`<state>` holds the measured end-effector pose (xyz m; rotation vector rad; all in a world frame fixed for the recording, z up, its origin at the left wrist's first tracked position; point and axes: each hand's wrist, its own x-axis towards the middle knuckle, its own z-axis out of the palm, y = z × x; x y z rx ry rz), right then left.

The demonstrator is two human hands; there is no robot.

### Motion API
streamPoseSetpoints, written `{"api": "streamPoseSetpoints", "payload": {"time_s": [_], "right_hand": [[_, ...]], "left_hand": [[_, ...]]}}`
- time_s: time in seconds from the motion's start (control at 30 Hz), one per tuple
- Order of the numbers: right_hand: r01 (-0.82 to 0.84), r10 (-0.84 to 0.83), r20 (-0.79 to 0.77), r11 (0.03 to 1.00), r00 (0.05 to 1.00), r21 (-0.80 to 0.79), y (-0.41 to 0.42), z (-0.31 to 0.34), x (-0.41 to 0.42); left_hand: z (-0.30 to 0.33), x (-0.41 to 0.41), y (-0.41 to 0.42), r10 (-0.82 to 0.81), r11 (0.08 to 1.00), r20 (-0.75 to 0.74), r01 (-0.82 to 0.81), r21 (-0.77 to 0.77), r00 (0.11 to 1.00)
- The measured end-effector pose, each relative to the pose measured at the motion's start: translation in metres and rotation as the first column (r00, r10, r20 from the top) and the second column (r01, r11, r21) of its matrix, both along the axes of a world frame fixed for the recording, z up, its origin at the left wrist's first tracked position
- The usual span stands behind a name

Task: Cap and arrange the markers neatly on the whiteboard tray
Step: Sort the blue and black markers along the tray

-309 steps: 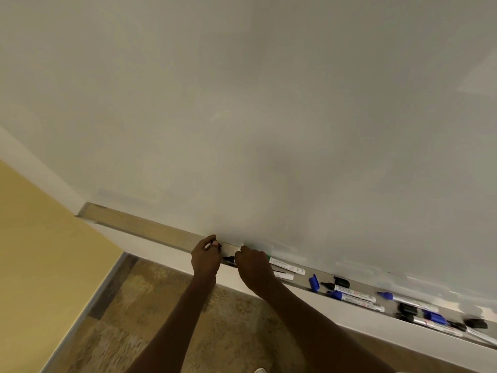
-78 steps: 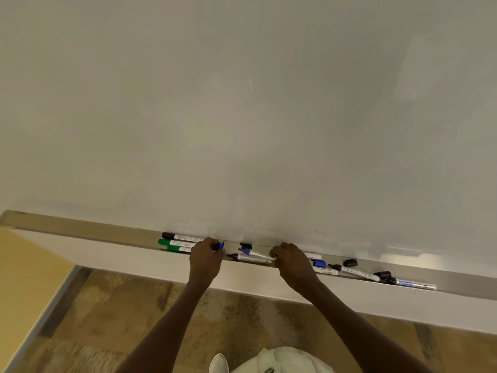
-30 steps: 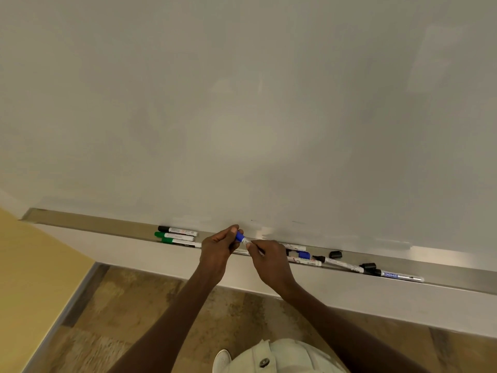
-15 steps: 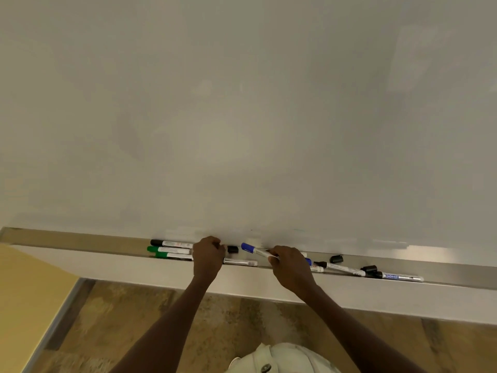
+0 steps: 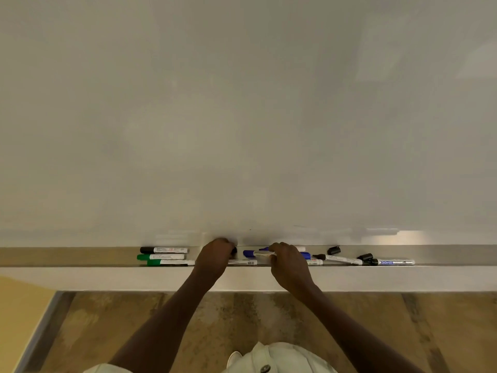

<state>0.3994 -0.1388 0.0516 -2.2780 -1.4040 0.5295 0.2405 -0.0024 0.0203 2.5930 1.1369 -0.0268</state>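
The metal whiteboard tray [image 5: 80, 255] runs across the view. At its left lie a capped black marker [image 5: 164, 249] and two capped green markers [image 5: 161, 256], side by side. My left hand [image 5: 215, 255] rests in the tray with its fingers around a black cap [image 5: 235, 250]; a white marker barrel [image 5: 242, 262] sticks out to its right. My right hand [image 5: 286, 261] holds a blue-capped marker [image 5: 255, 253] low over the tray. Further right lie an uncapped black marker [image 5: 340, 259], loose black caps [image 5: 334, 250] and a marker with blue lettering [image 5: 394, 262].
The blank whiteboard [image 5: 242, 117] fills the upper view. Below the tray is a white wall strip [image 5: 107, 278], then patterned brown floor [image 5: 242, 319]. A yellow wall [image 5: 18, 319] is at the lower left. My pale clothing [image 5: 269, 359] shows at the bottom.
The blue cap went onto the marker a second ago. Since then my right hand has lowered the capped blue marker toward the tray, and my left hand has closed on a black cap.
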Motion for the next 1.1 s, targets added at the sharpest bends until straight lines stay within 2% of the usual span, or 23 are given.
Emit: {"api": "streamPoseSetpoints", "payload": {"time_s": [0.17, 0.27, 0.37, 0.43, 0.5, 0.53, 0.63, 0.73, 0.87, 1.1], "right_hand": [[-0.029, 0.024, 0.072, 0.998, 0.997, 0.061, 0.01, -0.007, -0.014], [-0.092, 0.078, 0.132, 0.991, 0.988, 0.099, 0.023, -0.009, -0.027], [-0.164, 0.144, 0.179, 0.981, 0.973, 0.105, 0.037, -0.015, -0.036], [-0.218, 0.194, 0.184, 0.968, 0.964, 0.121, 0.045, -0.021, -0.042], [-0.259, 0.234, 0.178, 0.956, 0.956, 0.134, 0.05, -0.027, -0.045], [-0.273, 0.248, 0.172, 0.952, 0.953, 0.139, 0.051, -0.029, -0.048], [-0.3, 0.275, 0.171, 0.943, 0.946, 0.146, 0.047, -0.035, -0.05], [-0.298, 0.27, 0.176, 0.941, 0.947, 0.16, 0.036, -0.046, -0.049], [-0.315, 0.293, 0.211, 0.946, 0.933, 0.08, 0.03, -0.052, -0.049], [-0.307, 0.292, 0.181, 0.95, 0.939, 0.056, 0.034, -0.048, -0.047]], "left_hand": [[0.006, -0.01, 0.005, -0.021, 1.0, 0.035, 0.02, 0.017, 0.999], [0.018, -0.027, 0.01, 0.098, 0.995, 0.184, -0.09, -0.054, 0.978], [0.033, -0.046, 0.011, 0.271, 0.961, 0.398, -0.223, -0.165, 0.876], [0.043, -0.056, 0.007, 0.4, 0.915, 0.467, -0.317, -0.248, 0.789], [0.046, -0.063, 0.003, 0.567, 0.819, 0.477, -0.393, -0.419, 0.672], [0.047, -0.067, 0.002, 0.66, 0.738, 0.465, -0.394, -0.547, 0.59], [0.051, -0.073, -0.005, 0.881, 0.432, 0.356, -0.223, -0.874, 0.314], [0.056, -0.075, -0.013, 0.962, 0.233, 0.222, -0.051, -0.971, 0.157], [0.055, -0.079, -0.02, 0.987, 0.122, 0.126, 0.041, -0.992, 0.101], [0.05, -0.081, -0.023, 0.996, 0.048, 0.058, 0.14, -0.989, 0.068]]}}
